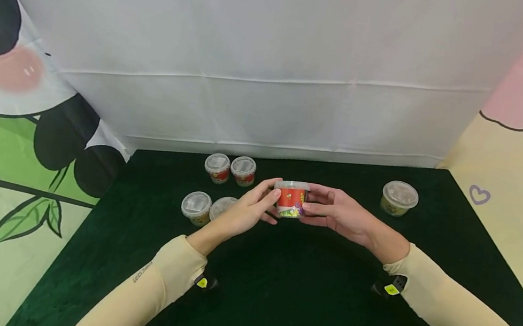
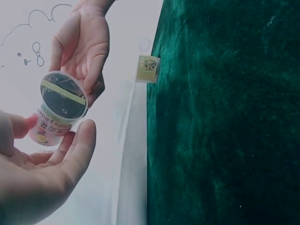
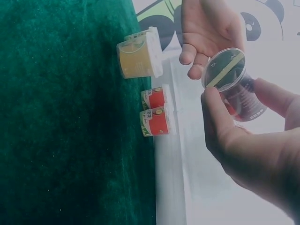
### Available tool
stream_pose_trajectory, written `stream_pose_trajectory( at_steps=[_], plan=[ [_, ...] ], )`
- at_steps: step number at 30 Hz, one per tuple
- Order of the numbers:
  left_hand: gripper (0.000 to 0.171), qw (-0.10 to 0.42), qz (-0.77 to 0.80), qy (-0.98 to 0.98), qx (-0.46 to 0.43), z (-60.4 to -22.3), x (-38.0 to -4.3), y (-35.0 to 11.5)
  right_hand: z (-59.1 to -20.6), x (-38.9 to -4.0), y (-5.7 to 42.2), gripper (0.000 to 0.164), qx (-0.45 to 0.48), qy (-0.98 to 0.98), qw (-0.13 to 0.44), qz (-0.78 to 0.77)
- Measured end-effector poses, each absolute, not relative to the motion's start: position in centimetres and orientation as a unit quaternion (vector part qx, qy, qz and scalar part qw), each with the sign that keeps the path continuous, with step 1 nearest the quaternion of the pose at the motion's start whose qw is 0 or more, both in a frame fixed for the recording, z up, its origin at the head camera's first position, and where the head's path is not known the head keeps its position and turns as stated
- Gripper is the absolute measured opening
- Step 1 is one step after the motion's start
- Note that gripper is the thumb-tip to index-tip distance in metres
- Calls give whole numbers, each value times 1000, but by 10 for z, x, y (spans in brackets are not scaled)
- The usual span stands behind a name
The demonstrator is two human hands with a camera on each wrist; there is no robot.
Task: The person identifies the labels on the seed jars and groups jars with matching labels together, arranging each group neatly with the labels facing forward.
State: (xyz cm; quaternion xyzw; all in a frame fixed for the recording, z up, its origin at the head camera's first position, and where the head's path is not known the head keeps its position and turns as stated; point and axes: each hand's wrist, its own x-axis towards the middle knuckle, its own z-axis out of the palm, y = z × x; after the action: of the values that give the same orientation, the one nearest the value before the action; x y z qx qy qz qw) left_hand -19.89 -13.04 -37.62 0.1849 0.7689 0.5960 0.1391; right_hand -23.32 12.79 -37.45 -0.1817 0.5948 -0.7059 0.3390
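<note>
Both hands share a red cup (image 1: 291,201), which is held upright in the air above the green tabletop (image 1: 275,294), its clear lid (image 1: 292,185) uppermost. The left hand (image 1: 246,209) has its grip closed lightly on one side, thumb against the front; the right hand (image 1: 340,215) pinches the opposite side between thumb and fingers. Holding it from both sides probably keeps it level and steady, and leaves most of the printed front facing the wearer.

At the far left stand two red-labelled cups (image 1: 223,175), side by side. Nearer, a pair of yellowish cups (image 1: 196,206) also sits close together, one of them partly hidden by the left hand. This looks like grouping by label colour. A lone yellowish cup (image 1: 399,198) stands at the far right, well apart from both pairs.

The left wrist view shows "little garden" on the held cup's label (image 2: 54,125), next to larger Chinese characters too soft to read surely. One round end (image 2: 63,96) carries a plain pale-yellow strip and small moulded marks; whether it is top or base is unclear. The left sleeve (image 1: 164,270) bears small dark lettering, too blurred to read with confidence.
</note>
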Motion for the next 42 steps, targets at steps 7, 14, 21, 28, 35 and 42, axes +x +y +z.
stream_pose_trajectory(
  at_steps=[7, 14, 21, 28, 35, 42],
  plan=[
    [55, 135, 587, 776, 185, -376, -199, -132, -373, -232, 127, 70, -187, 597, 339, -702],
    [56, 131, 582, 780, 186, -376, -199, -132, -374, -232, 126, 70, -198, 598, 338, -699],
    [52, 116, 585, 780, 190, -378, -200, -130, -374, -232, 124, 70, -213, 597, 338, -696],
    [49, 64, 618, 757, 200, -375, -200, -123, -367, -232, 119, 66, -223, 601, 316, -699],
    [49, 39, 634, 748, 194, -375, -199, -118, -363, -231, 116, 69, -215, 593, 301, -715],
    [53, 32, 625, 756, 191, -378, -197, -116, -364, -231, 115, 65, -220, 594, 300, -713]
  ],
)
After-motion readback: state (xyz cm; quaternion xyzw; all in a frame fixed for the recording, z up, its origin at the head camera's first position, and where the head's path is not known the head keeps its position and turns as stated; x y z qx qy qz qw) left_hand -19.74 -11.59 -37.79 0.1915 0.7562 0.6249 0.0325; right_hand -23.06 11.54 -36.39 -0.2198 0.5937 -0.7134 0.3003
